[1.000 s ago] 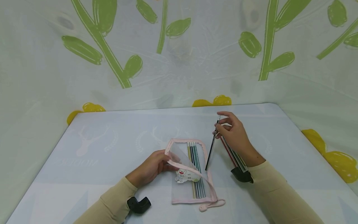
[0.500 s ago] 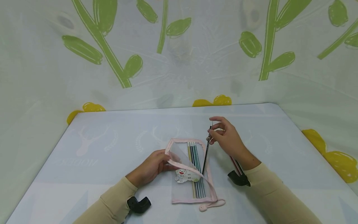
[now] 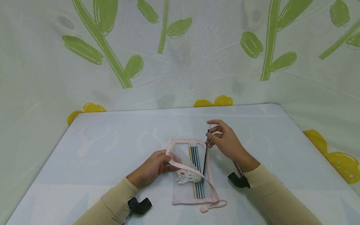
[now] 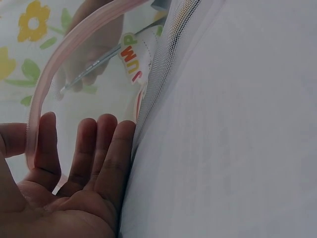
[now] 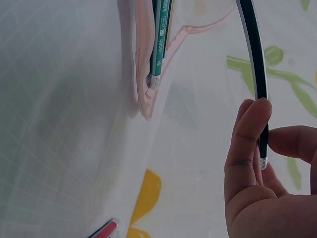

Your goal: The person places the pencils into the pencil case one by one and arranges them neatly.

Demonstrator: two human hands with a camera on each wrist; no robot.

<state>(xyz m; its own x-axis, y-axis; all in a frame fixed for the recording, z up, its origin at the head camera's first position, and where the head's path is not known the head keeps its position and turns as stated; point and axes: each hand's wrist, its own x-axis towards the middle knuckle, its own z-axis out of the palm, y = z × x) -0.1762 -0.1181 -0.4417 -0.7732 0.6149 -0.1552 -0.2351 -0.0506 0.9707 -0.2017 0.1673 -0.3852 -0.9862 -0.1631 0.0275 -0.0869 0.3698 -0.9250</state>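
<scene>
A see-through mesh pencil pouch with pink trim (image 3: 194,202) lies on the table in the head view. Its side opening is lifted by my left hand (image 3: 154,164), whose thumb and index finger pinch the pink edge (image 4: 33,124). Inside lie several pencils (image 3: 199,191), one of them a green pencil (image 5: 160,47) in the right wrist view. My right hand (image 3: 226,140) pinches a black pencil (image 3: 206,153) near its silver upper end. That pencil slants downward, its lower part behind the lifted edge within the opening; its tip is hard to make out.
More pencils lie under my right wrist, mostly hidden; a red pencil (image 5: 106,229) shows in the right wrist view. A cartoon label (image 3: 185,177) is on the pouch, and a pink strap (image 3: 215,205) sticks out at its front right corner.
My right hand has moved left and slightly down with the black pencil, whose lower end went from beside the pouch into its opening. My left hand stays in place.
</scene>
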